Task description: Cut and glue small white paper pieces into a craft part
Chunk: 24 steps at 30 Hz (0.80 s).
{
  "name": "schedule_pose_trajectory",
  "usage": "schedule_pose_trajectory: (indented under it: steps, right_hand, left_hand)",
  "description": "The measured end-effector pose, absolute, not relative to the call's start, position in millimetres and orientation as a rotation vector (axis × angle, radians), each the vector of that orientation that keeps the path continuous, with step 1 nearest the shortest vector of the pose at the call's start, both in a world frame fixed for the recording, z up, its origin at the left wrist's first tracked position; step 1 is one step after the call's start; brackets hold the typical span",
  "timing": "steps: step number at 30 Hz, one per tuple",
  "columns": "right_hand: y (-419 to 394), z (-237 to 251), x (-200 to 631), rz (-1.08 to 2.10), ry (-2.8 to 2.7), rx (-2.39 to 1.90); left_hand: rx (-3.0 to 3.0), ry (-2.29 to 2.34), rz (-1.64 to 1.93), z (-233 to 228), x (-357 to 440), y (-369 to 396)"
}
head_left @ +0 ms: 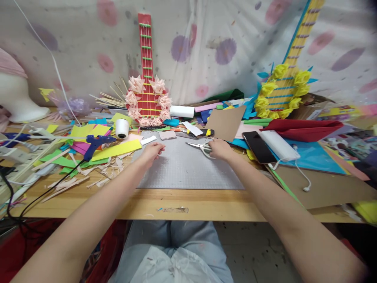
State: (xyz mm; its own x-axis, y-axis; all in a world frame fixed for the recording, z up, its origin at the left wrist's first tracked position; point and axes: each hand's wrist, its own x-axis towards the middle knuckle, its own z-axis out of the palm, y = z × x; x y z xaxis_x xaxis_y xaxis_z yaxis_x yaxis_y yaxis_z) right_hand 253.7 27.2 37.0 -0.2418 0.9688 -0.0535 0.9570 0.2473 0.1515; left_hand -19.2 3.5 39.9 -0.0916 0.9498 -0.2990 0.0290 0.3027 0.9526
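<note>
I am observing the right hand (220, 149) holding the scissors (202, 146) by their handles above the grey mat (188, 173); the left hand (152, 152) is curling its fingers together, contents unclear to me.

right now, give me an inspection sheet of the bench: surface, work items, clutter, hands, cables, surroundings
Surface: gray cutting mat on a wooden table
Work items: scissors over the mat, blades pointing left
Clutter: paper scraps and blue glue gun at left; phone and white power bank at right
Hands: right hand holds the scissors' handles; left hand curled, contents unclear
Cables: black cord from glue gun; white cable beside power bank
Surroundings: spotted curtain behind; red and yellow paper guitars before it
</note>
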Motion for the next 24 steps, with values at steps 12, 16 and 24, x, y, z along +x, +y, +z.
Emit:
schedule_pose_trajectory:
  steps: [12, 16, 24]
  right_hand:
    - [-5.5, 44.6, 232.1, 0.213, 2.81, 1.8]
    - [-10.8, 43.9, 212.6, 0.052, 2.9, 1.779]
    - [-19.5, 50.3, 179.5, -0.516, 2.83, 1.789]
  left_hand:
    - [0.933, 1.244, 1.196, 43.9, 0.0, -2.9]
    - [1.157, 1.228, 1.185, 56.3, 7.4, -10.8]
    - [1.243, 1.251, 1.012, 58.0, -6.1, -11.7]
